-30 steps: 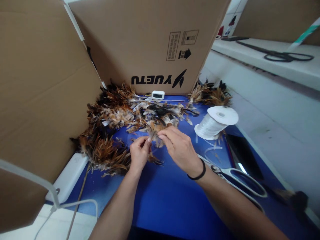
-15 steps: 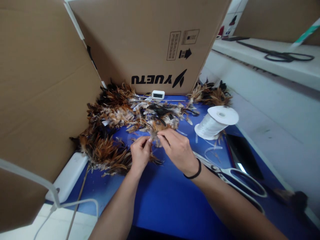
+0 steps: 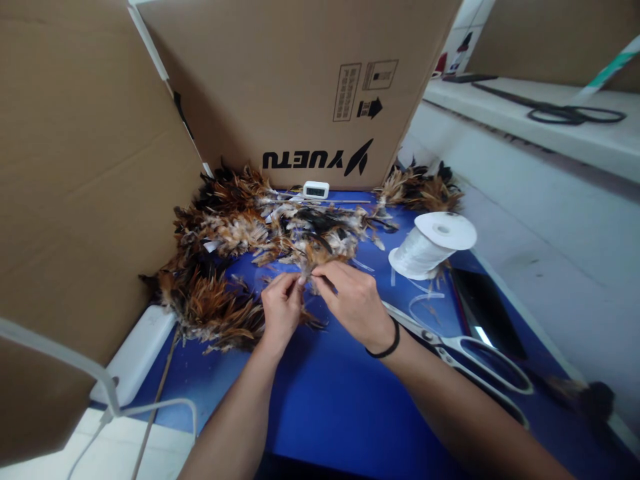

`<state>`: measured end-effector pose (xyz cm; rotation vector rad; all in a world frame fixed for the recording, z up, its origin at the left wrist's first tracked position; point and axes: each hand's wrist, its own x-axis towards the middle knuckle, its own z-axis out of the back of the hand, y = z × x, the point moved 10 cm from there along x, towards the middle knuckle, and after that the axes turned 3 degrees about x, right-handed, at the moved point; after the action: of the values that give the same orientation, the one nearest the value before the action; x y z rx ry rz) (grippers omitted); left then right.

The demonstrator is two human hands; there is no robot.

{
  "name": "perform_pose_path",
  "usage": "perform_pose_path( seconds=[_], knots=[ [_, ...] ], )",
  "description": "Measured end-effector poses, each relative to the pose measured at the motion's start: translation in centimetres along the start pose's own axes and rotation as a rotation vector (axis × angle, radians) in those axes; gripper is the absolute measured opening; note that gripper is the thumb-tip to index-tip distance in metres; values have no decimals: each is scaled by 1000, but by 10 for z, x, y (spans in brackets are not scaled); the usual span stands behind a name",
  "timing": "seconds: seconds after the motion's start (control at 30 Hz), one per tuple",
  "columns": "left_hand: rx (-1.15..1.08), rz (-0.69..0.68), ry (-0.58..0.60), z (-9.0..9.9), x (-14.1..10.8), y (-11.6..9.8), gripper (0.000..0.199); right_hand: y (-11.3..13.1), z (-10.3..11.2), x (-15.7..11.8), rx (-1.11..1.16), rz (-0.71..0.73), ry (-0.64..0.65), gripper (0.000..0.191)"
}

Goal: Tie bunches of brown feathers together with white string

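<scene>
My left hand [image 3: 283, 305] is closed in a pinch around the base of a small greyish-brown feather [image 3: 306, 268]. Fingertips of my right hand [image 3: 353, 293], also pinched together, meet the same feather from the right; a dark band circles that wrist. Just beyond both hands lies a loose heap of brown, white and black feathers [image 3: 320, 227]. A thick bundle of brown feathers [image 3: 215, 303] rests left of my left hand and partly behind it. Whether a thread is between the fingers I cannot make out.
Right of my hands stand a spool of white ribbon [image 3: 425, 250], large scissors [image 3: 445, 343] partly under my forearm, and a dark phone [image 3: 487, 313]. A small digital display [image 3: 316, 191] sits before the cardboard box [image 3: 300, 87]. A white power bank [image 3: 135, 353] lies left.
My right hand has shifted very slightly left, closer to my left fingertips. The left hand keeps its pinch on the feather, and everything around stays in place.
</scene>
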<state>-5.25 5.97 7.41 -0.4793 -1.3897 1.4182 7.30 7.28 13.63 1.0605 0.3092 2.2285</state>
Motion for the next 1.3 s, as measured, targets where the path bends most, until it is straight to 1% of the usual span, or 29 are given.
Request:
perform_pose_path(
  seconds=[0.13, 0.37, 0.43, 0.5, 0.63, 0.77, 0.9, 0.93, 1.0, 1.13, 1.23, 1.3],
  knots=[
    [25, -13, 15, -2, 0, -1, 17, -2, -1, 0, -2, -11, 12, 13],
    [-22, -21, 60, -7, 0, -2, 17, -5, 0, 1, 16, -20, -9, 12],
    [-22, -9, 73, -7, 0, 0, 18, -4, 4, 2, 24, -24, -9, 11],
    [-35, 19, 77, -7, 0, 5, 19, -2, 15, 4, 49, -34, -40, 8],
    [-130, 98, 83, -8, 0, 16, 24, -1, 49, 6, 102, -80, -159, 9],
    [-369, 209, 92, -13, -1, 25, 23, 2, 72, 4, 72, -88, -212, 8],
    [-636, 323, 77, -16, -2, 31, 19, 5, 83, -5, 10, -79, -239, 5],
    [-685, 333, 76, -16, -2, 31, 19, 4, 83, -9, -8, -77, -231, 5],
    [-776, 336, 92, -17, -2, 29, 20, 0, 80, -17, -45, -68, -172, 6],
    [-911, 342, 156, -22, -4, 25, 24, -13, 65, -38, -105, -42, 17, 8],
    [-956, 358, 192, -25, -7, 24, 29, -26, 56, -55, -125, -83, 129, 10],
    [-979, 358, 218, -27, -8, 22, 31, -33, 55, -65, -124, -115, 171, 11]
  ],
)
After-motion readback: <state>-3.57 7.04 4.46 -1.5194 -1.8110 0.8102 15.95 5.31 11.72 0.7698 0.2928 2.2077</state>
